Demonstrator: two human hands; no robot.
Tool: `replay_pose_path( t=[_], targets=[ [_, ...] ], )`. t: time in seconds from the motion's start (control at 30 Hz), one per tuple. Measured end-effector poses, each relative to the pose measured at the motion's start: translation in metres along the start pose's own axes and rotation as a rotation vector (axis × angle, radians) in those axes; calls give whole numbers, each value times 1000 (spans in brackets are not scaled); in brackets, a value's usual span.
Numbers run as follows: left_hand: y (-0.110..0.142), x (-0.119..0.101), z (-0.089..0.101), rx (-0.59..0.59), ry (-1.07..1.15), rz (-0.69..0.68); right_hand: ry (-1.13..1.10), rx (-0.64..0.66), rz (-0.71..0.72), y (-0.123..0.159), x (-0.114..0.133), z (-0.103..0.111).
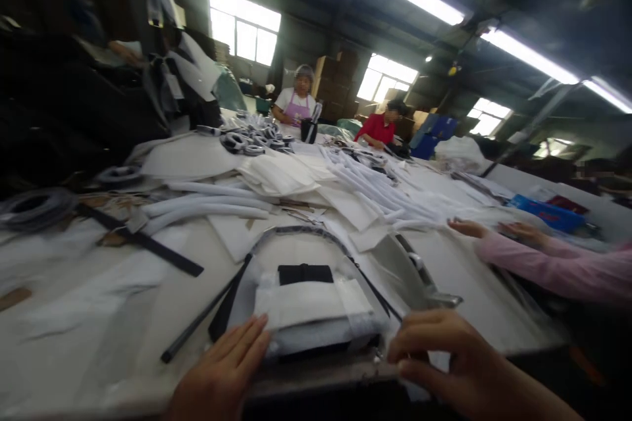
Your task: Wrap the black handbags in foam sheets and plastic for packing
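A black handbag (305,273) lies at the table's front edge, mostly covered by a white wrapping sheet (316,304) and clear film. Its handle (301,230), wrapped in film, arches behind it, with dark strap ends down both sides. My left hand (224,365) lies at the bag's front left corner, fingers stretched out, their tips against the wrapping. Beside the front right corner, my right hand (439,355) has its fingers curled toward the thumb. What it pinches, if anything, I cannot make out. A small shiny metal piece (378,354) hangs near its fingertips.
White foam tubes (212,200) and stacked white sheets (281,174) cover the table behind. A black strap (143,240) lies left; a grey-green bag (405,270) stands right. A co-worker's pink sleeve (553,270) reaches in. Two people work at the far side.
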State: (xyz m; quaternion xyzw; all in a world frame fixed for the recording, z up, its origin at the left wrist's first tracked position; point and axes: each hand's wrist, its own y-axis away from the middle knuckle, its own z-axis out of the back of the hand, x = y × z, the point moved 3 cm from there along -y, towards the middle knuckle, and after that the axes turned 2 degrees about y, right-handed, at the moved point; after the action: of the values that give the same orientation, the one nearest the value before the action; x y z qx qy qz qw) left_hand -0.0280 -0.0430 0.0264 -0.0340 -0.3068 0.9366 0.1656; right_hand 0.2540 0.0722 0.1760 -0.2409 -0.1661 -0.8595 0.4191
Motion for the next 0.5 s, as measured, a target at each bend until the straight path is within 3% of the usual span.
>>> replay_pose_path(
  t=[0.13, 0.27, 0.37, 0.5],
  targets=[
    [-9, -5, 12, -76, 76, 110, -175, 370, 223, -85, 47, -25],
    [-7, -4, 7, -115, 58, 100, -229, 671, 283, -162, 47, -58],
    [-2, -2, -3, -193, 34, 94, -95, 773, 270, -205, 36, -76],
    [2, -3, -17, -264, 40, 121, 222, 817, 313, -241, 36, -88]
  ],
)
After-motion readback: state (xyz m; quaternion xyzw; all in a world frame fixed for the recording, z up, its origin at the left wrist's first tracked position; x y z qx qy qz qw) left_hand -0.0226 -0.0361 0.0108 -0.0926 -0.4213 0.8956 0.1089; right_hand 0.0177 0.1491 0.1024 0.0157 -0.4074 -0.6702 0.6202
